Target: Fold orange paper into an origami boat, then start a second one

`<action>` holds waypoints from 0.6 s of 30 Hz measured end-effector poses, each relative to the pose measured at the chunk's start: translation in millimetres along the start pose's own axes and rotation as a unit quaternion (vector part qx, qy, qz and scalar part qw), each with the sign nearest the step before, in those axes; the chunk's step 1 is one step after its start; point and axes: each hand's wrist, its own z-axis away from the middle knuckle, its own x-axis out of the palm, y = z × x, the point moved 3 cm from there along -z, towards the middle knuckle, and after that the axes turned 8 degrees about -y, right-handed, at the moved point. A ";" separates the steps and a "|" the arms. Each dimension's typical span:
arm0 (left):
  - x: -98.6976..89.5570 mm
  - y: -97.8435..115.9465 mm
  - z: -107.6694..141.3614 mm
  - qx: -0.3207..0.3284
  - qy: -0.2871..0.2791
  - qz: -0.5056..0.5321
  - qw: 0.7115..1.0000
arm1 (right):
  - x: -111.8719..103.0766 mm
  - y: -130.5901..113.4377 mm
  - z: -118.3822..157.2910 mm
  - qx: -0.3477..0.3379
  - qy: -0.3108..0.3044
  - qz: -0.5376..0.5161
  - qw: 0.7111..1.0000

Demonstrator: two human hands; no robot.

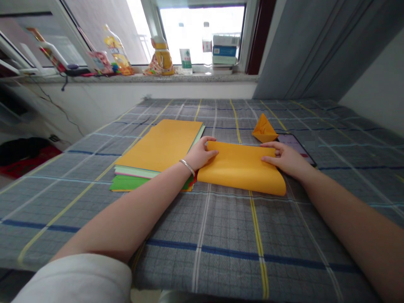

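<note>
Just one orange paper sheet (241,168) under left hand (203,153) and right hand (284,159)

orange paper sheet (241,168) under two hands

one plain, matte sheet, no crease showing, lies lengthwise near the middle of the grey checked cloth (221,252), set a little askew with its right end dipping toward the cloth's near edge. its far long edge bows up in a soft curl, and its near part lies almost flat. the left hand (202,153) sits at the sheet's left end, fingertips against the curled paper. the right hand (284,159) rests on the right end, its fingers lying across the top of the sheet near the far edge.
</note>
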 end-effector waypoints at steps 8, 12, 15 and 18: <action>-0.3 -8.7 -7.8 0.023 -0.018 0.015 0.999 | -5.9 -1.5 -0.5 0.002 0.021 0.031 0.999; -1.9 -9.3 -9.0 0.037 -0.002 -0.018 0.999 | -4.4 2.2 -1.6 -0.005 0.018 0.000 1.000; -4.4 -5.8 -7.0 0.049 0.033 -0.054 0.997 | -4.1 3.7 -1.3 -0.018 0.007 -0.041 0.999; -5.2 -0.9 -3.6 0.066 0.045 -0.079 0.994 | -6.7 1.0 0.8 -0.020 0.029 -0.011 0.999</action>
